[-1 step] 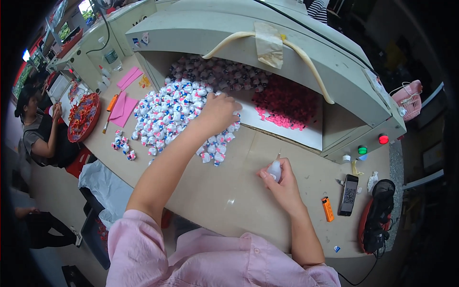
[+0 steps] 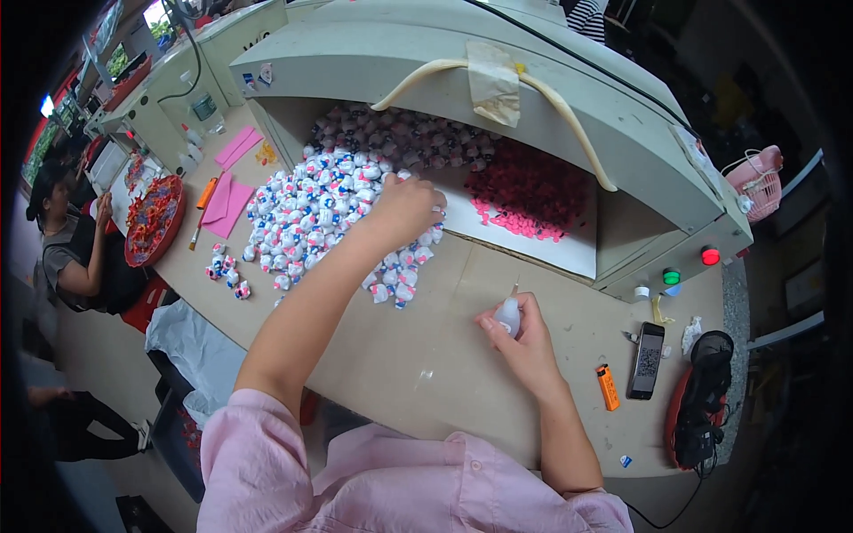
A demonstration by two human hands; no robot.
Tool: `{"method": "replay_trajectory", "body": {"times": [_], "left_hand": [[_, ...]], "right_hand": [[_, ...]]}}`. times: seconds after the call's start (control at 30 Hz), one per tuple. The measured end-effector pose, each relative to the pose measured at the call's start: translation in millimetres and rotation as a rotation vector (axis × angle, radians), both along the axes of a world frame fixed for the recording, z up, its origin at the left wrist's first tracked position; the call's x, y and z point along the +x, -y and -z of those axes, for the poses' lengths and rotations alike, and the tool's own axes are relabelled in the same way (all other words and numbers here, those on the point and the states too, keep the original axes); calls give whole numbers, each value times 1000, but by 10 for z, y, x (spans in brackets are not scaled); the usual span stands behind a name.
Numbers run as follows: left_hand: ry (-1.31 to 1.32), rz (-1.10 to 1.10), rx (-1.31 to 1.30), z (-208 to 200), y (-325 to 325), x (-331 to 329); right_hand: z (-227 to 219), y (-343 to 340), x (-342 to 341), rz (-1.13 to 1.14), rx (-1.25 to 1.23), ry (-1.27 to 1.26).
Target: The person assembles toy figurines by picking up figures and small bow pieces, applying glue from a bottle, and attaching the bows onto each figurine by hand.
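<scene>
My left hand is at the right side of a big heap of small white figures with blue and pink marks. Its fingers curl down among the figures near the mouth of a pale metal cabinet, and whatever they hold is hidden. Over the bare tabletop, my right hand grips a small translucent needle-tip squeeze bottle, its thin tip pointing up and away from me. Ahead of that hand, a pile of small pink-red pieces lies on a white sheet inside the cabinet.
The cabinet overhangs the far side, with red and green lights. At right lie a phone, an orange lighter and a black pouch. Pink sheets lie at left. A person sits beyond.
</scene>
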State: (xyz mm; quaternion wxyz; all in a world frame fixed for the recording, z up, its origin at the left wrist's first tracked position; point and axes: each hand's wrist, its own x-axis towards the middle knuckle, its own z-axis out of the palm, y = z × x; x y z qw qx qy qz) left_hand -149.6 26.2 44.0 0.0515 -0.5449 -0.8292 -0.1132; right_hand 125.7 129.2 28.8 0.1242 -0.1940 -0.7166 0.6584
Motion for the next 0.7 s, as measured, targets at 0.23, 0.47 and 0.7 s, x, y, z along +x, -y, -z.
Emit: {"method": "replay_trajectory", "body": {"times": [0.23, 0.47, 0.7], "left_hand": [[636, -34, 518, -365, 3, 377], [1887, 94, 629, 164, 345, 1438], [1999, -157, 758, 265, 381, 1467]], "right_hand": [[-170, -95, 101, 92, -93, -122], [-146, 27, 24, 154, -163, -308], [-67, -49, 123, 154, -7, -190]]}}
